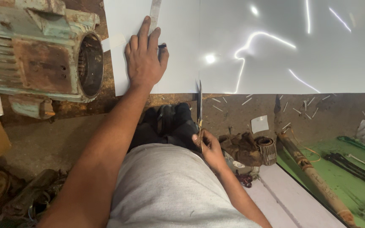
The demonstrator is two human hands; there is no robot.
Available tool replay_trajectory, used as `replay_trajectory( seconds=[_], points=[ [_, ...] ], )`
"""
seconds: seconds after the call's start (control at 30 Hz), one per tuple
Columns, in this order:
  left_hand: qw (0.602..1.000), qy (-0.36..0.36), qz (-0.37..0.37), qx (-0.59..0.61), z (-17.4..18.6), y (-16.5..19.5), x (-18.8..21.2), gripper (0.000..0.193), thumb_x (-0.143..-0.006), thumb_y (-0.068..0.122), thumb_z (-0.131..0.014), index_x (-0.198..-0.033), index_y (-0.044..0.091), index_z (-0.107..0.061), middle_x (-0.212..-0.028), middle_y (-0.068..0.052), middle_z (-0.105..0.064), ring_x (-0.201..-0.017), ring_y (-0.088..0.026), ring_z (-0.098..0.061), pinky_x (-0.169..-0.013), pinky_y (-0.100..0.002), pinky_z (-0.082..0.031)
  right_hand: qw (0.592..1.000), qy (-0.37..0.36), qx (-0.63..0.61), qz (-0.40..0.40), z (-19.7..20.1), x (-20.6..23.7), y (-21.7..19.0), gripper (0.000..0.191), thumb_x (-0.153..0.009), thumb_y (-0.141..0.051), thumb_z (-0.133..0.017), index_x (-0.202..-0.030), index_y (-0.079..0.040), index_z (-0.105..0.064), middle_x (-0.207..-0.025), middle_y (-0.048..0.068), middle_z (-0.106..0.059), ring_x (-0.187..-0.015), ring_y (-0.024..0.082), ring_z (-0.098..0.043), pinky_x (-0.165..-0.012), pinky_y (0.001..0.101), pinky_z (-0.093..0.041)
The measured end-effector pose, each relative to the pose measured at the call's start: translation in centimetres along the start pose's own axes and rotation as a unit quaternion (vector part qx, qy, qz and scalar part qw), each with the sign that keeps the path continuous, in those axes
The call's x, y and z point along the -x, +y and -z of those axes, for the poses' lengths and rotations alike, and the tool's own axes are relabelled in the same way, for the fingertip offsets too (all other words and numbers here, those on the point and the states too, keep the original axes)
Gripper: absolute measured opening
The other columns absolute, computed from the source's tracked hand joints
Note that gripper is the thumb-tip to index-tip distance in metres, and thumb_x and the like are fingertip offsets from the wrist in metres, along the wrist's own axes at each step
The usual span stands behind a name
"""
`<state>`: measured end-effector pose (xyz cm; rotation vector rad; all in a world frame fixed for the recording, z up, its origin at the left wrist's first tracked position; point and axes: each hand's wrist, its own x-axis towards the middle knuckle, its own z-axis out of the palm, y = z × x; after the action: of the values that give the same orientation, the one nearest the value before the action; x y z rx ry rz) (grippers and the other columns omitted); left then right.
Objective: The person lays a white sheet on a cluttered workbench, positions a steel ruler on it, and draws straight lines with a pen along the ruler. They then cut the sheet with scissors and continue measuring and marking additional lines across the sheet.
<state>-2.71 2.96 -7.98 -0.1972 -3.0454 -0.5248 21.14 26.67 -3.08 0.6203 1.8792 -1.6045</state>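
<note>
R hand (208,145), scissors (200,101) at sheet (250,50) edge

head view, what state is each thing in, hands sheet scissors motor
left hand: flat, pressing the white sheet
right hand: closed on the scissors handles
scissors: blades at the sheet's near edge
white sheet: flat, glossy, cut line partway in
motor: rusty, end open

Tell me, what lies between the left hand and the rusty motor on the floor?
In the head view, only a strip of the white sheet and a small white scrap separate the left hand from the motor.
</note>
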Motion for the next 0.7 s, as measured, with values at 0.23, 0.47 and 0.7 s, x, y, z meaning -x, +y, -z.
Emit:
replay_trajectory(
  seconds=[0.23,0.47,0.7],
  points=[
    [1.000,0.006,-0.004,-0.010,-0.3,-0.1,-0.1,0.063,-0.096,0.036,-0.069,-0.150,0.009,-0.051,-0.165,-0.011,-0.025,-0.128,-0.031,-0.042,-0.109,-0.051,-0.034,0.998,0.008,0.047,0.031,0.0,-0.1,0.3,0.042,-0.097,-0.043,-0.069,-0.078,-0.011,-0.050,-0.072,-0.006,-0.040,-0.071,0.007,-0.038,-0.064,0.0264,-0.034],
    [1.000,0.012,-0.007,-0.007,-0.3,0.1,-0.1,0.062,-0.097,0.035,-0.069,-0.150,0.009,-0.051,-0.165,-0.011,-0.026,-0.128,-0.030,-0.042,-0.110,-0.050,-0.034,0.998,0.004,0.032,0.045,-0.1,-0.3,1.2,0.049,-0.098,-0.042,-0.071,-0.073,-0.009,-0.044,-0.069,-0.007,-0.034,-0.066,0.007,-0.032,-0.058,0.0285,-0.030],
    [1.000,0.011,-0.003,-0.001,-0.1,0.2,-0.2,0.062,-0.096,0.036,-0.070,-0.150,0.010,-0.052,-0.165,-0.010,-0.027,-0.128,-0.031,-0.043,-0.111,-0.051,-0.034,0.999,0.019,-0.023,0.012,0.4,-1.5,0.5,0.043,-0.098,-0.041,-0.069,-0.075,-0.009,-0.052,-0.068,-0.008,-0.039,-0.066,0.006,-0.033,-0.057,0.0277,-0.027]
  ],
)
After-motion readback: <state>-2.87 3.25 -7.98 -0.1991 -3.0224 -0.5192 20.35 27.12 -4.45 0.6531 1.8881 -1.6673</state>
